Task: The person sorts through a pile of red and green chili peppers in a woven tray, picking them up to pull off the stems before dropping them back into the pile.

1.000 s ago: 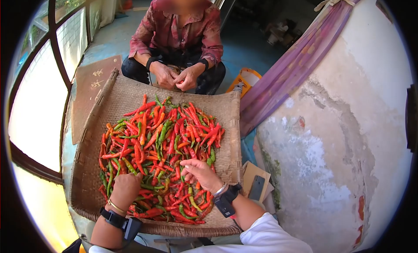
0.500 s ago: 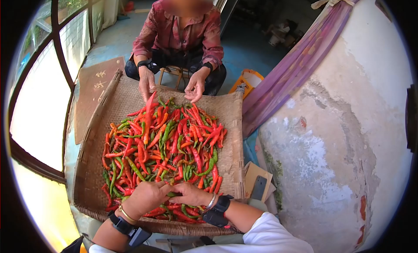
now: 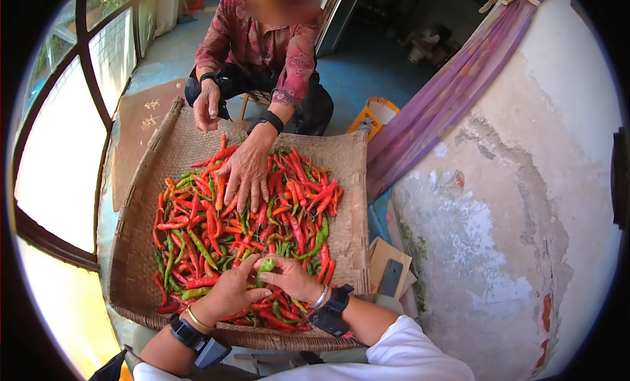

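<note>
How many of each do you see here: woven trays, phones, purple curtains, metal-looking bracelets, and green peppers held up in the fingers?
Woven tray: 1
Phone: 1
Purple curtain: 1
Metal-looking bracelets: 2 (gold-coloured bracelet, silver-coloured bracelet)
Held green pepper: 1
Total: 6

The peppers in the tray overlap too much to count.

One basket, one phone

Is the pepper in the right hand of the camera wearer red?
No, the pepper held in the right hand is green.
</note>
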A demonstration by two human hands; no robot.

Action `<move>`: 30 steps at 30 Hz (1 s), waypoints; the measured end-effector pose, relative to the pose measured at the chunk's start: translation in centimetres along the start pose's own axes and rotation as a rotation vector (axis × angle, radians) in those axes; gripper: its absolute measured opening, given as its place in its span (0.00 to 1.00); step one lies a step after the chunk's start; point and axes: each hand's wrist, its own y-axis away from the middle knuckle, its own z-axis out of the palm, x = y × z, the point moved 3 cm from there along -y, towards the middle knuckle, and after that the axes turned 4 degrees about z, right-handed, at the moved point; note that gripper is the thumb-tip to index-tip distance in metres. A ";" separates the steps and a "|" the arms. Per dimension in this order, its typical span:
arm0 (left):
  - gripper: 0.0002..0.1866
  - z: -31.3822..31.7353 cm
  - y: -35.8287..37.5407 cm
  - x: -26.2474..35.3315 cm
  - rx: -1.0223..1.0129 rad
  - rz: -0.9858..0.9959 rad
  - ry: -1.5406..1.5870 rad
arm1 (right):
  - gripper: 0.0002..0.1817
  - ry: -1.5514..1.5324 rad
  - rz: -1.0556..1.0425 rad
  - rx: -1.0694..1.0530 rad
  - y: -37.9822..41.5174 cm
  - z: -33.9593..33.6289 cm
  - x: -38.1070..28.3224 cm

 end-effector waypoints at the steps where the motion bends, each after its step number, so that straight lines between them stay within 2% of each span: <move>1: 0.36 0.4 0.0 -0.1 -0.004 -0.053 0.034 | 0.12 -0.001 0.003 -0.001 0.0 0.1 0.2; 2: 0.35 0.7 0.2 -0.3 -0.008 -0.106 0.068 | 0.12 0.011 -0.081 0.014 -0.1 0.3 0.3; 3: 0.32 0.9 0.1 -0.4 0.044 -0.043 0.115 | 0.11 0.022 -0.165 0.028 0.0 0.5 0.0; 4: 0.32 0.8 0.1 -0.3 0.044 -0.044 0.116 | 0.11 0.023 -0.164 0.027 0.0 0.6 -0.2; 6: 0.30 0.4 0.1 0.1 0.031 -0.178 0.021 | 0.12 -0.133 -0.111 0.081 0.2 0.5 -0.5; 7: 0.30 0.2 0.0 -0.1 0.030 -0.178 0.022 | 0.12 -0.134 -0.110 0.082 0.2 0.1 -0.7; 9: 0.23 -0.1 0.1 -0.5 -0.034 -0.076 -0.130 | 0.12 -0.135 0.078 0.044 0.3 -1.1 -0.2; 10: 0.23 -0.3 0.2 -0.6 -0.036 -0.077 -0.126 | 0.12 -0.135 0.081 0.046 0.2 -1.6 0.1; 12: 0.19 -0.6 0.4 -0.5 -0.112 -0.096 -0.353 | 0.12 -0.366 0.133 0.066 -0.2 -2.6 0.6; 13: 0.19 -1.0 0.4 -0.3 -0.112 -0.096 -0.350 | 0.13 -0.329 0.110 0.088 -0.5 -3.6 0.1; 14: 0.16 -1.6 0.5 0.1 -0.100 -0.108 -0.530 | 0.13 -0.328 0.112 0.090 -0.7 -4.3 -0.3; 15: 0.13 -1.9 0.6 0.1 -0.088 -0.119 -0.711 | 0.14 -0.463 -0.080 0.146 -1.0 -5.0 -1.6; 16: 0.13 -2.1 0.8 -0.3 -0.091 -0.121 -0.707 | 0.16 -0.595 -0.272 0.202 -1.0 -5.8 -2.8; 18: 0.12 -2.9 1.1 -0.9 0.021 -0.056 -0.904 | 0.19 -0.721 -0.315 0.266 -0.9 -6.8 -4.2; 20: 0.10 -3.0 1.4 -1.1 0.000 -0.075 -0.953 | 0.20 -0.700 -0.291 0.331 -0.8 -7.4 -3.3; 23: 0.08 -2.7 1.9 -2.4 -0.078 -0.121 -1.065 | 0.19 -0.570 -0.030 0.187 -1.0 -6.6 -1.6; 26: 0.06 -2.4 1.9 -2.8 -0.174 -0.173 -1.027 | 0.18 -0.415 0.025 0.106 -0.9 -5.0 -1.4; 28: 0.05 -2.2 1.8 -2.8 -0.208 -0.096 -1.014 | 0.17 -0.349 0.037 0.134 -0.8 -4.2 -1.3; 30: 0.05 -2.3 1.9 -3.2 -0.199 -0.098 -1.017 | 0.17 -0.289 0.075 0.102 -0.9 -3.8 -0.8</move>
